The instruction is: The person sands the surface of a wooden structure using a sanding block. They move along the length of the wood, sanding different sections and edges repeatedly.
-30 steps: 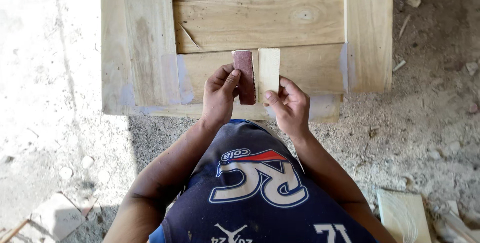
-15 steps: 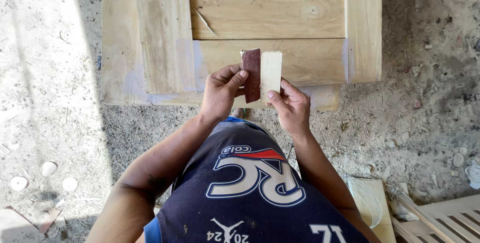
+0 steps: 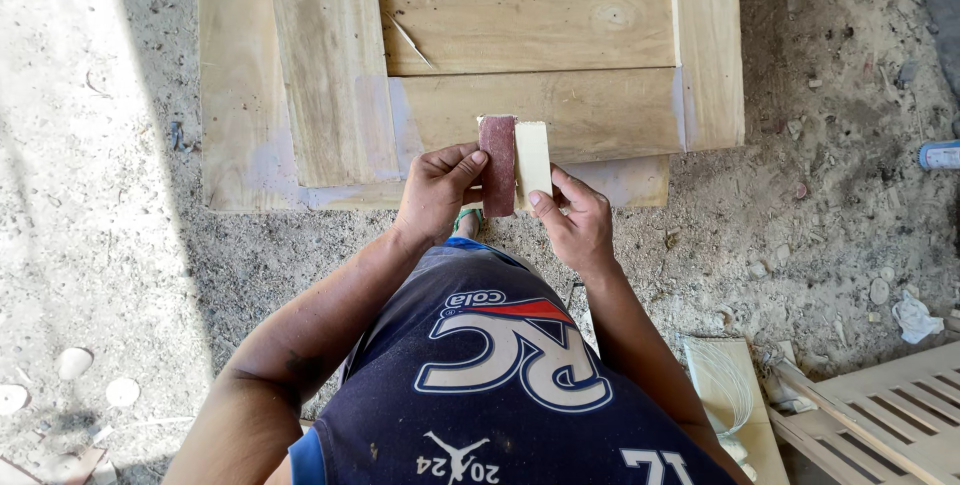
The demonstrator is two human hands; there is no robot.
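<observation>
A folded strip of sandpaper (image 3: 514, 161) is held upright in front of me, its dark red gritty side on the left and its pale backing on the right. My left hand (image 3: 436, 191) pinches the red half with thumb and fingers. My right hand (image 3: 574, 217) grips the pale half from the lower right. Beyond the hands lies a pale wooden panel (image 3: 520, 25) made of planks, flat on the ground, with greyish filler smears near its joints.
Sandy, gritty ground (image 3: 830, 195) with pebbles surrounds the panel. A slatted wooden piece (image 3: 890, 415) lies at the lower right beside a small board (image 3: 730, 395). A blue-and-white cylinder (image 3: 940, 155) sits at the right edge. Bright sunlight covers the ground on the left.
The view has shifted slightly and the hands have moved a little lower against the panel. Both hands keep hold of the sandpaper, still folded the same way.
</observation>
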